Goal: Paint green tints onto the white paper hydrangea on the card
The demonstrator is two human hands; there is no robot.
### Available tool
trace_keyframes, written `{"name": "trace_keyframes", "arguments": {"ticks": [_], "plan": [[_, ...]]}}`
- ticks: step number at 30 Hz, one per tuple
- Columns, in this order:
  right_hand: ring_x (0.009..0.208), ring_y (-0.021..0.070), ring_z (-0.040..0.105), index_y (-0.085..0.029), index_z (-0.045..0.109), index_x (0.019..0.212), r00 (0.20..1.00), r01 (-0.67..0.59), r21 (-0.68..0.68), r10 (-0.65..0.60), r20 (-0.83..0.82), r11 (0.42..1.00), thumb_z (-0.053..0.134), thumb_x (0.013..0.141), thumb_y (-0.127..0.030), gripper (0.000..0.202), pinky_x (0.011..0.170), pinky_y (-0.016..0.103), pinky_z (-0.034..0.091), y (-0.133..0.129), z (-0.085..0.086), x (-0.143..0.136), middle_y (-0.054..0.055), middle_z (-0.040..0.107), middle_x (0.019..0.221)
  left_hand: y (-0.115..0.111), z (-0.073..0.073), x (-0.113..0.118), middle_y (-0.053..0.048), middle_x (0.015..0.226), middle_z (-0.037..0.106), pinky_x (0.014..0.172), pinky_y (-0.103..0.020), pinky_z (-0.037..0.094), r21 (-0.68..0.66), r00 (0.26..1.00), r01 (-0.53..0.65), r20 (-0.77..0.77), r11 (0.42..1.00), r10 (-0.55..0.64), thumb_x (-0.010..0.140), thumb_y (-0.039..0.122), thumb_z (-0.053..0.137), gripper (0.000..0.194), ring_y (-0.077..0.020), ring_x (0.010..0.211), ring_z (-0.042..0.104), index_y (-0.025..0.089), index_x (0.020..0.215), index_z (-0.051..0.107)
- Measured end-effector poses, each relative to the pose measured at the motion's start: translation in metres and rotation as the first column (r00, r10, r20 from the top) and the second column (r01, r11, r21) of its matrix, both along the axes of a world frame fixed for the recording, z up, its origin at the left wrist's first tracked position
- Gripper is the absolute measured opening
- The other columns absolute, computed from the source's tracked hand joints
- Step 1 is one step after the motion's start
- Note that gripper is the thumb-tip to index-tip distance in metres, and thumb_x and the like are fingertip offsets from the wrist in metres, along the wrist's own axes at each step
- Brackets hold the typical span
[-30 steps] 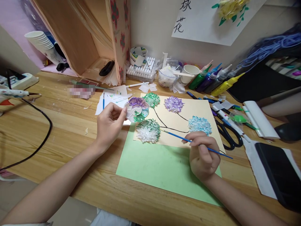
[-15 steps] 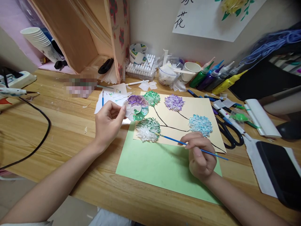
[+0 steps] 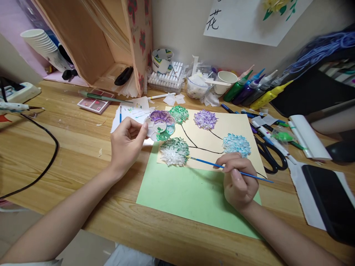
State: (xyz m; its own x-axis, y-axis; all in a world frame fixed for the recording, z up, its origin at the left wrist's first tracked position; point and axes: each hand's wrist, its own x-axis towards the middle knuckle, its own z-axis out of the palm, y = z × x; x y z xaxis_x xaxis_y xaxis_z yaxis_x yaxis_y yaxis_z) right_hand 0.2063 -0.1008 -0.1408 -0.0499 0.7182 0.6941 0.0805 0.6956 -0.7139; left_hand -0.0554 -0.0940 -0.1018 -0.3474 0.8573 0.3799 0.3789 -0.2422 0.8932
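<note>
My left hand [image 3: 126, 144] holds a small flower-shaped paint palette [image 3: 161, 125] with purple and green paint, just above the table. My right hand [image 3: 240, 181] grips a thin blue paintbrush [image 3: 206, 162]. Its tip touches the right edge of a white-and-green paper flower [image 3: 174, 151]. That flower sits on a cream sheet [image 3: 219, 142] with a green flower [image 3: 179, 113], a purple flower [image 3: 205, 119] and a light blue flower [image 3: 236, 145], joined by black stems. The cream sheet lies on a green sheet [image 3: 188, 195].
Paint bottles [image 3: 249, 90], a paper cup [image 3: 226, 82], a marker box [image 3: 166, 80] and a tape roll [image 3: 162, 60] line the wall. Black scissors [image 3: 270, 159] and pens lie to the right, a dark tablet [image 3: 330, 199] beyond. A black cable [image 3: 46, 147] and glue gun [image 3: 13, 108] lie left.
The brush tip moved left along the cream sheet onto the white-and-green flower's edge. My right hand shifted slightly with it. My left hand and the palette barely moved.
</note>
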Motion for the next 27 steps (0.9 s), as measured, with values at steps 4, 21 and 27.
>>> {"name": "trace_keyframes", "arguments": {"ticks": [4,21,27], "plan": [[0.056,0.0152,0.05,-0.019,0.052,0.07,0.999,0.007,0.005,-0.007,-0.04,1.0,0.042,0.083,-0.017,0.017,0.061,0.034,0.034,0.0001,0.0011,-0.001,0.0,0.057,0.062,0.0001,0.0,-0.0001,0.002,0.063,0.06,0.055,-0.022,0.054,-0.016,1.0,-0.006,0.003,1.0,0.006,0.08,0.03,0.067,0.02,-0.0111,0.058,0.063,0.021,0.069,0.053],[0.058,0.0172,0.053,-0.022,0.054,0.072,0.997,0.064,0.013,-0.065,0.051,0.998,0.041,0.084,-0.019,0.018,0.062,0.035,0.037,0.0006,0.0011,0.0005,0.001,0.059,0.063,0.0002,0.0011,0.0012,0.003,0.062,0.06,0.054,-0.021,0.055,-0.006,1.0,-0.014,0.017,1.0,0.015,0.08,0.026,0.068,0.02,-0.0111,0.057,0.064,0.02,0.068,0.053],[0.059,0.0173,0.054,-0.022,0.054,0.074,0.997,0.02,0.041,-0.023,0.075,0.999,0.042,0.086,-0.018,0.017,0.062,0.035,0.037,0.0018,0.0001,0.0008,0.001,0.059,0.064,0.0002,0.0007,0.0008,0.002,0.063,0.061,0.055,-0.023,0.055,0.002,1.0,-0.015,0.001,1.0,0.015,0.08,0.03,0.068,0.021,-0.0118,0.058,0.063,0.021,0.069,0.052]]}}
